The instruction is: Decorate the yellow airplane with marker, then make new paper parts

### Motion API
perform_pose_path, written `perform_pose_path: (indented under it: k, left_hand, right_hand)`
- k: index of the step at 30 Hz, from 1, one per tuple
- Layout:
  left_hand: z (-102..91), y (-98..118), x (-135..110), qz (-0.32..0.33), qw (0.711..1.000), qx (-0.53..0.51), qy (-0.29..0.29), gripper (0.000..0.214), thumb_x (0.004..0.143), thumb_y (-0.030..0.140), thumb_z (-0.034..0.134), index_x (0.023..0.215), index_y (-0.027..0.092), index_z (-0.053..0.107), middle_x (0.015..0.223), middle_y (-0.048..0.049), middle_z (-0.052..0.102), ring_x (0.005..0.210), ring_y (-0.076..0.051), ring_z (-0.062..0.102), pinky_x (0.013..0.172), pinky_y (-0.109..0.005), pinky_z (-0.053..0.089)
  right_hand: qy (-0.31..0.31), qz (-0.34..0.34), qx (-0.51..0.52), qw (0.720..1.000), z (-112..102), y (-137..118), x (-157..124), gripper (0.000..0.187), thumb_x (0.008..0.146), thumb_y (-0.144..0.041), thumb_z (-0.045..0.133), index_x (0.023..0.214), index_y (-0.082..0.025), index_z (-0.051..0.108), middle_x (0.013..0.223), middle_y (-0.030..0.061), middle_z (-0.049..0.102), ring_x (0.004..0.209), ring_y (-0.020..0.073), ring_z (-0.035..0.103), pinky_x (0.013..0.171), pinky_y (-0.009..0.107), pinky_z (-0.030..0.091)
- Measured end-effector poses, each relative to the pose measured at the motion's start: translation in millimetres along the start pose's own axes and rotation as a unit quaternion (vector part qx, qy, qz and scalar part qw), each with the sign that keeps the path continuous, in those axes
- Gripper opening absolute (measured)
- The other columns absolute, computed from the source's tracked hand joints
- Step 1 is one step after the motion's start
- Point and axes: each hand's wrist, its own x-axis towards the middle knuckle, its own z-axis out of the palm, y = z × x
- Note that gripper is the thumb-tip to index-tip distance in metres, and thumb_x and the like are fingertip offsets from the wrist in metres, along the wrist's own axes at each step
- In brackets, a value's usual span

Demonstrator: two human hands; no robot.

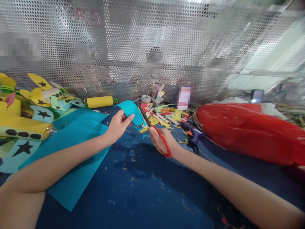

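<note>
Between the thumb and fingers of my left hand (118, 125) is a curved piece of blue paper (130, 109) with a rounded end. My right hand (164, 140) grips a pair of scissors (164, 143) with red handles. Their dark blades point up and to the left, close to the right edge of the paper piece; whether they touch it I cannot tell. Under my left forearm lie large blue paper sheets (83, 159) on the dark blue table (143, 197). Many coloured paper scraps (164, 116) are heaped just beyond the scissors.
Yellow paper planes (26, 127) with black stars crowd the left side. A yellow-wrapped bottle (99, 102) lies at the back. Right of my scissors are a glue gun (193, 132) and a large red plastic bag (250, 133). A phone (184, 98) stands before the perforated metal screen (128, 38).
</note>
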Motion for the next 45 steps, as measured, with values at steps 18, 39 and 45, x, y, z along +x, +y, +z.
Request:
perform_pose_path:
  k: [18,39,45]
  left_hand:
    - [-3.3,-35.2,-8.3,-0.148,0.976,-0.036,-0.153,0.065,0.078,0.035,0.071,0.13,0.021,0.036,0.088,-0.0033,0.067,0.068,-0.018,0.062,0.06,-0.032,0.051]
    - [-3.6,-35.5,-7.3,-0.191,0.966,-0.139,-0.109,0.043,0.086,0.05,0.061,0.12,0.023,0.063,0.1,-0.0065,0.072,0.094,-0.022,0.067,0.085,-0.037,0.054]
    - [-4.8,-38.9,-3.2,-0.248,0.949,-0.175,-0.087,0.034,0.085,0.045,0.059,0.102,0.019,0.072,0.085,-0.0055,0.073,0.086,-0.022,0.067,0.081,-0.036,0.055]
  right_hand:
    - [0.049,-0.021,-0.335,0.941,-5.9,54.7,28.9,0.031,0.088,-0.038,0.054,0.104,-0.012,0.062,0.1,0.0179,0.069,0.096,0.0315,0.065,0.083,0.042,0.05]
    - [-0.039,-0.391,-0.13,0.91,2.7,41.5,13.3,0.021,0.097,-0.025,0.047,0.098,-0.022,0.068,0.089,0.0066,0.074,0.08,0.0162,0.069,0.073,0.029,0.054]
    - [-0.055,-0.36,-0.111,0.925,5.0,42.9,14.7,0.02,0.095,-0.031,0.05,0.093,-0.023,0.069,0.082,0.0046,0.074,0.073,0.0153,0.068,0.068,0.028,0.053]
